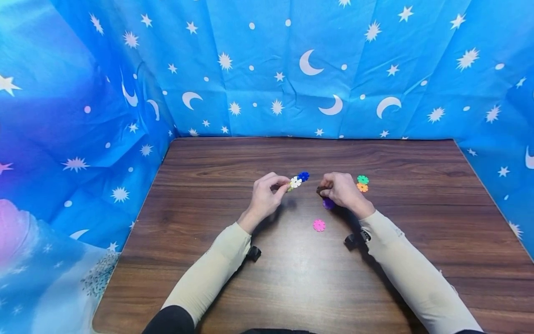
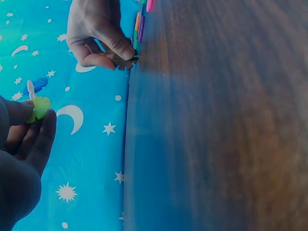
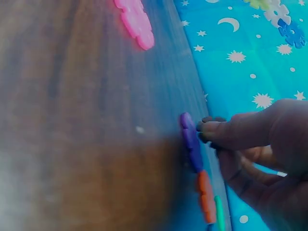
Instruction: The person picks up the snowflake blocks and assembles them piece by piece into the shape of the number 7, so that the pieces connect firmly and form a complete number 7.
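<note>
My left hand pinches a yellow-green notched plastic disc between thumb and fingers. Joined to it in a row are a white disc and a blue disc, all raised above the table. In my right hand, a dark brown notched disc is pinched by thumb and fingertips. Just below that hand a purple disc lies on the table, partly covered by the fingers in the head view. Nearer to me lies a pink disc, apart from both hands.
A green disc and an orange disc lie right of my right hand on the brown wooden table. Blue cloth with stars and moons hangs behind the table. Black wrist camera mounts sit under the forearms.
</note>
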The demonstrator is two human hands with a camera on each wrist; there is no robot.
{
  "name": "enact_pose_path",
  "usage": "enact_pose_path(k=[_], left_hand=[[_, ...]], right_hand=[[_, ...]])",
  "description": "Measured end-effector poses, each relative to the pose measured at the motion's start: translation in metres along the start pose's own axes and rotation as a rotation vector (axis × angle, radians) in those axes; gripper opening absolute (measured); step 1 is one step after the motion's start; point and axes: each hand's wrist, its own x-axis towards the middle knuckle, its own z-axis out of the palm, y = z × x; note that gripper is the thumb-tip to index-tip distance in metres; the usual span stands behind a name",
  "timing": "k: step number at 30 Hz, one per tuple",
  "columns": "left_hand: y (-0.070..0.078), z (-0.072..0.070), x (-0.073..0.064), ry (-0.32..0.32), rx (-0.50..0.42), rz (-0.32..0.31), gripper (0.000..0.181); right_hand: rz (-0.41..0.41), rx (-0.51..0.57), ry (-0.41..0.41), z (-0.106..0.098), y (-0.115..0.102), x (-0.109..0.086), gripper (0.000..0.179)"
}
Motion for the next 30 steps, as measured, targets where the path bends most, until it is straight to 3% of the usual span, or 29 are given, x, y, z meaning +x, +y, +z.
enact_pose_path(k=[7, 16, 21, 30], left_hand=[[0.000, -0.002, 0.001, 0.007, -0.005, -0.001, 0.006], [-0.003, -0.002, 0.000, 0.013, -0.004, 0.000, 0.007], [-0.003, -0.002, 0.001, 0.015, 0.004, -0.005, 0.007], [0.000, 0.000, 0.002, 0.000, 0.002, -0.017, 0.007]], right_hand=[[-0.059, 0.007, 0.034, 0.004, -0.002, -0.002, 0.008], [-0.003, 0.018, 0.070, 0.003, 0.000, 0.002, 0.007], [0.030, 0.096, 0.125, -0.008, -0.006, 0.008, 0.009], [0.079, 0.243, 0.149, -0.023, -0.013, 0.011, 0.007]])
